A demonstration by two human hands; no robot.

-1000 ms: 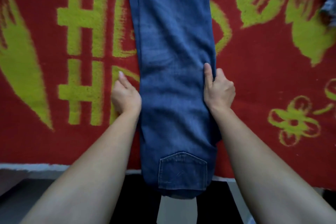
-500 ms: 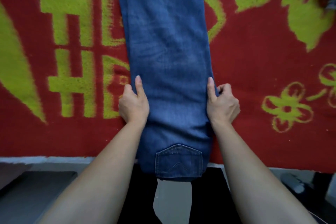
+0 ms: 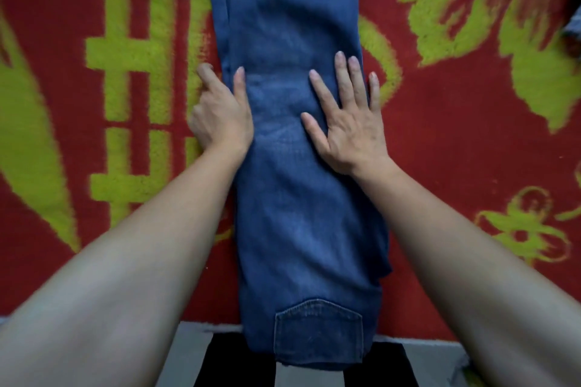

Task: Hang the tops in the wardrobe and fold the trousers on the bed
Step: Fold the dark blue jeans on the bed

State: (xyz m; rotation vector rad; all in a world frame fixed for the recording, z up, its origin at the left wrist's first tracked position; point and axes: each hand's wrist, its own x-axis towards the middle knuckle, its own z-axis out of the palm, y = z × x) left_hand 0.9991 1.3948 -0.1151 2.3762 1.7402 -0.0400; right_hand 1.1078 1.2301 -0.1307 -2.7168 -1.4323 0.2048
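Two hands on the jeans (image 3: 298,214), stretched along the bed (image 3: 456,151) between both forearms | left hand (image 3: 220,116) pinches the edge, thumb on top | right hand (image 3: 349,126) pressed flat, fingers spread | step: smoothing before the fold | next: likely bring the far end toward the hands.

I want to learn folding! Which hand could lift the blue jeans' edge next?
Probably the left hand: its thumb lies on the blue denim jeans and its fingers curl at their left edge. The right hand lies flat on top, fingers spread, better for pressing.
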